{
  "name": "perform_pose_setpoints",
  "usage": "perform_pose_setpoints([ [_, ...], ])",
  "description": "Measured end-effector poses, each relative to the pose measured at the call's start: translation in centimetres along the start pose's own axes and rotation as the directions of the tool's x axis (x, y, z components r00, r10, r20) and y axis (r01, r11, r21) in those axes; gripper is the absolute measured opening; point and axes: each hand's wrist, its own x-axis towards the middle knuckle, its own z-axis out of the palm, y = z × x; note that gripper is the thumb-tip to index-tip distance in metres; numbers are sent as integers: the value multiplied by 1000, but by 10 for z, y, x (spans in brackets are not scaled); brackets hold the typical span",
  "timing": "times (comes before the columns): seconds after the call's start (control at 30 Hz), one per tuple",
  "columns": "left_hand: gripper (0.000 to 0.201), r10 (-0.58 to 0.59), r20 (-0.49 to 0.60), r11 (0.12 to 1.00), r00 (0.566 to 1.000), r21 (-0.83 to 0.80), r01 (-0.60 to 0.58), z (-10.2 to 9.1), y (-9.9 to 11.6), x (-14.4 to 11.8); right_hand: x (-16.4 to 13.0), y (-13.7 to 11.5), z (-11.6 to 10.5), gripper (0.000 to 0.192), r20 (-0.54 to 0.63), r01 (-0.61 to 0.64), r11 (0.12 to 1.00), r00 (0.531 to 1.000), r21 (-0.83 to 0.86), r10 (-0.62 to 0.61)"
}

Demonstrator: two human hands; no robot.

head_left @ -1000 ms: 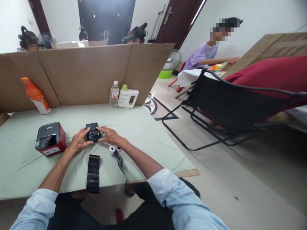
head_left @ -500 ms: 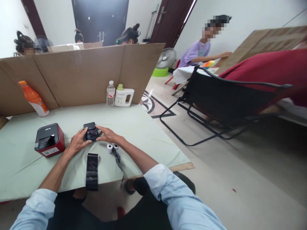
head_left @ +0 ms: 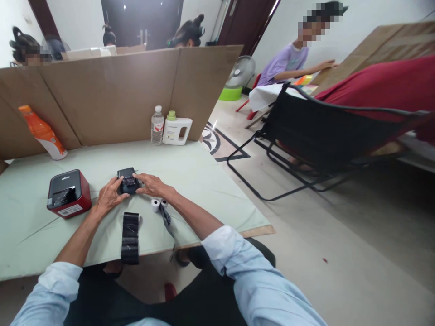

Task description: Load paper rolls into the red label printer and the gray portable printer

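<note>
Small black printer (head_left: 128, 180): on the pale green table (head_left: 204, 181), toward the middle of the near half, lid side up, held between both hands.

Left hand (head_left: 109, 195): fingers curled against the left side of the small black printer, thumb toward its near edge; clamped on it.

Right hand (head_left: 152, 184): fingers laid over the right side and top of the same printer; pressed on it, palm down, wrist resting on the table.

Two white paper rolls (head_left: 158, 204): lying side by side just beside the right wrist, between it and the near edge.

Grey strap (head_left: 167, 219): trailing from the rolls toward the near edge and over it.

Black strip (head_left: 130, 237): flat, glossy, lying lengthwise between the forearms, its lower end hanging past the near edge.

Red printer with black top (head_left: 68, 194): well left of the left hand, standing apart, label on its front face.

Orange bottle (head_left: 42, 132): far left corner, leaning against the cardboard screen (head_left: 112, 97).

Clear water bottle (head_left: 157, 126) and white jug with green cap (head_left: 176, 129): upright, just beside each other at the far edge, against the screen.

Black folding chair (head_left: 326, 140): on the floor, right of the table.

Person in purple shirt (head_left: 287, 65): seated at another table beyond the chair, arm reaching forward.
</note>
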Motion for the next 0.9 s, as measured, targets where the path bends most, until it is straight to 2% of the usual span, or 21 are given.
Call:
perform_pose_setpoints([
  [0.23, 87, 41, -27, 995, 999, -93, -43, 1, -4, 0, 1, -9, -1, 91, -1, -42, 965, 999, 260, 44],
  [0.33, 87, 49, -32, 990, 998, -129, -52, 3, -7, 2, 1, -9, 0, 87, 10, -53, 945, 999, 323, 52],
  [0.57, 80, 71, -56, 990, 996, -114, -77, 5, -9, 1, -4, -4, 7, 81, -35, 10, 979, 999, 202, -3],
  [0.77, 77, -16, -15, 999, 1000, -45, 15, -2, 2, 3, 4, -8, 5, 70, -17, -60, 994, 998, 94, 62],
  [0.9, 76, -23, 2, 1000, 1000, -20, 23, -7, 6, 3, 5, -15, 3, 70, 8, -83, 993, 997, 84, 82],
])
